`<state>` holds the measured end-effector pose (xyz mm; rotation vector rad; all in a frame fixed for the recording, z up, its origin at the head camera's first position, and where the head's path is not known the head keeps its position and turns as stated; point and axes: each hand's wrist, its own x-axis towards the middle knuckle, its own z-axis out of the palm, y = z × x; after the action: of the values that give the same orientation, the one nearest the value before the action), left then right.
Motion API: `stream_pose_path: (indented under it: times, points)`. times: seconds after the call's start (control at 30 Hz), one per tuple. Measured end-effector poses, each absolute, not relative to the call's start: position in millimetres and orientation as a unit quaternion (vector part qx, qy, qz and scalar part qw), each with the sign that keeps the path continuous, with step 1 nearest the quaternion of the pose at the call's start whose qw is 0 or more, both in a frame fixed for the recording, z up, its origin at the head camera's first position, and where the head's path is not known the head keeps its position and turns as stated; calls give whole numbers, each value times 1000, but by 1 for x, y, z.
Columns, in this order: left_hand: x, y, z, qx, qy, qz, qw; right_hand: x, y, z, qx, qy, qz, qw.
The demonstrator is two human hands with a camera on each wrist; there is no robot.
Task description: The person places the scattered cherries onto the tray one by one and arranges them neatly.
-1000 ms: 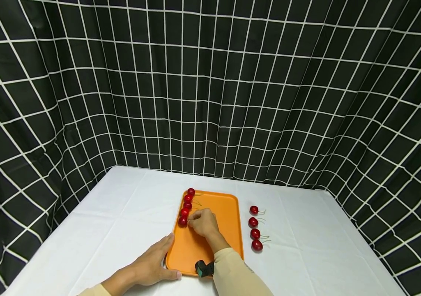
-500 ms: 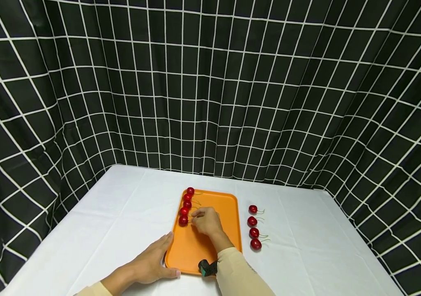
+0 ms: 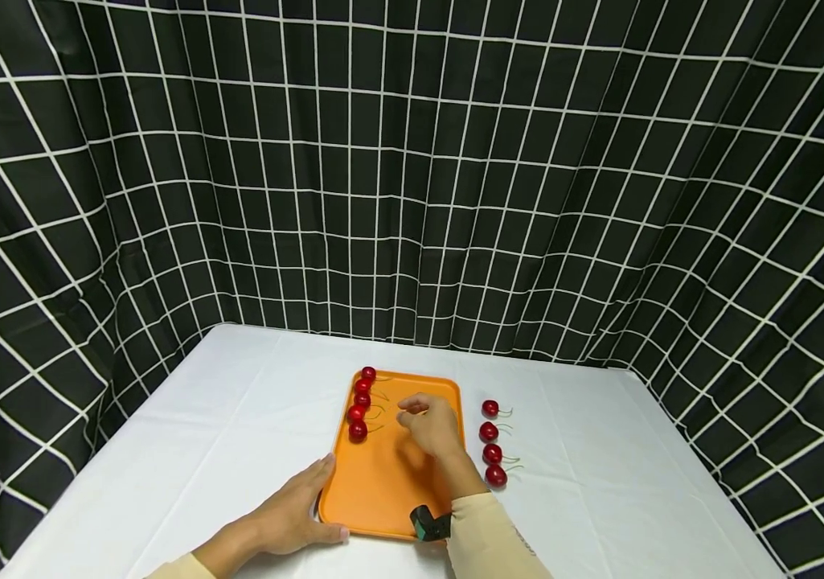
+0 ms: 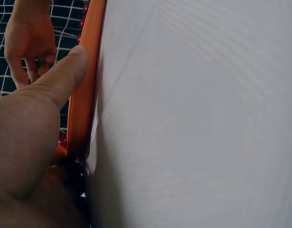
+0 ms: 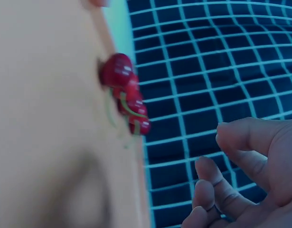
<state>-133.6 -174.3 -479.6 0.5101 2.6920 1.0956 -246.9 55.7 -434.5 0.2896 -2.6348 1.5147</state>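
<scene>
Overhead, we see the tray (image 3: pixel 412 482) with four cherries (image 3: pixel 358 430) lined along its left rim and four more (image 3: pixel 491 453) on the cloth (image 3: pixel 238 418) just right of it; our right hand (image 3: pixel 435 425) hovers above the tray's bare middle, fingers loosely curled and holding nothing, while our left hand (image 3: pixel 289 519) lies flat at the near-left corner. Left wrist: our thumb (image 4: pixel 65 76) presses the tray's rim (image 4: pixel 86 85). Right wrist: curled fingers (image 5: pixel 245 142) hang well apart from the row of cherries (image 5: pixel 124 92).
</scene>
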Motion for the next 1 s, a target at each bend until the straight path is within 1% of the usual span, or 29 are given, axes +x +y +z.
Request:
stream_pose_path:
  times: [0.23, 0.5, 0.7, 1.0]
  points:
    - [-133, -173, -478, 172, 906, 374, 94, -235, 82, -410, 98, -828, 546, 78]
    - [-134, -175, -480, 169, 908, 373, 88, -216, 106, -392, 117, -803, 575, 100]
    - [-134, -177, -479, 163, 907, 379, 86, -211, 123, -386, 103, -800, 581, 110]
    - [-134, -177, -479, 165, 905, 382, 89, -207, 168, -384, 75, -795, 582, 153]
